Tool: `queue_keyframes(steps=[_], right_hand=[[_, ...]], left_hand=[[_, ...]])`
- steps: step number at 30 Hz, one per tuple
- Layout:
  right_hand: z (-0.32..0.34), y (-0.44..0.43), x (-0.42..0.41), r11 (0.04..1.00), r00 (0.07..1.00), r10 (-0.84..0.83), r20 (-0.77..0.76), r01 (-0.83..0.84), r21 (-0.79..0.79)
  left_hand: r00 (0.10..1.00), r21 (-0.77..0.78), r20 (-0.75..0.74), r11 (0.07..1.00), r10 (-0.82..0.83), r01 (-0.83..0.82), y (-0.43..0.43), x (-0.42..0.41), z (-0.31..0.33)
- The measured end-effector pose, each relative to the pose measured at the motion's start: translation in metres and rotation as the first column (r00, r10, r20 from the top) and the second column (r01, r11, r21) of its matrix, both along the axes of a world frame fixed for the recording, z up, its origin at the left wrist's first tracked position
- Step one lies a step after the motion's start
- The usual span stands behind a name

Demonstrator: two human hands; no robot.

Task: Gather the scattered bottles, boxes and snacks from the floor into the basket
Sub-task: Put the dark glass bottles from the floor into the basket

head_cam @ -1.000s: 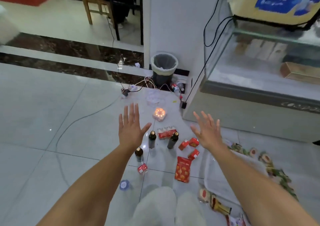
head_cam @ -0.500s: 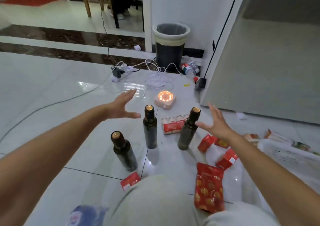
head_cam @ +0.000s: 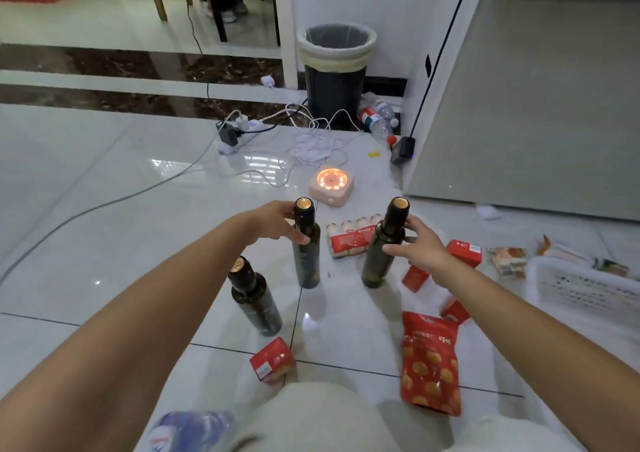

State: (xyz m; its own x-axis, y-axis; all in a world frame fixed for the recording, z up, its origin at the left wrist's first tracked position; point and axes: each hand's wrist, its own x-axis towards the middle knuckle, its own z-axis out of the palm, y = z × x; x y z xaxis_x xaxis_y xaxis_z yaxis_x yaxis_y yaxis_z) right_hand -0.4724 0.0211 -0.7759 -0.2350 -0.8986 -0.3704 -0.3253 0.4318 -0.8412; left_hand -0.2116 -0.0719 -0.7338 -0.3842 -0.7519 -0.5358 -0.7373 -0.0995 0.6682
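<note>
Bottles: left hand (head_cam: 277, 221) now wraps fingers on middle bottle (head_cam: 306, 243) neck, right hand (head_cam: 420, 249) closing on right bottle (head_cam: 382, 243), frame centre; half a second ago both hovered open. Pickup starting; basket (head_cam: 585, 290) right edge, empty.

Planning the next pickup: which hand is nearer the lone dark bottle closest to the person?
Left. The left hand is just beyond the lone bottle, at the middle bottle's neck; the right hand is farther, across it.
</note>
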Motion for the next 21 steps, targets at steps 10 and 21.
queue_keyframes(steps=[10,21], right_hand=[[-0.023,-0.012,0.014,0.994,0.996,-0.091,0.024,0.089,0.068],[-0.048,-0.018,0.025,0.922,0.914,-0.387,0.125,0.379,0.08]], left_hand=[[0.994,0.011,0.096,0.999,0.045,-0.046,-0.012,-0.022,-0.018],[0.977,-0.063,-0.005,0.975,0.215,-0.215,-0.008,-0.031,-0.033]])
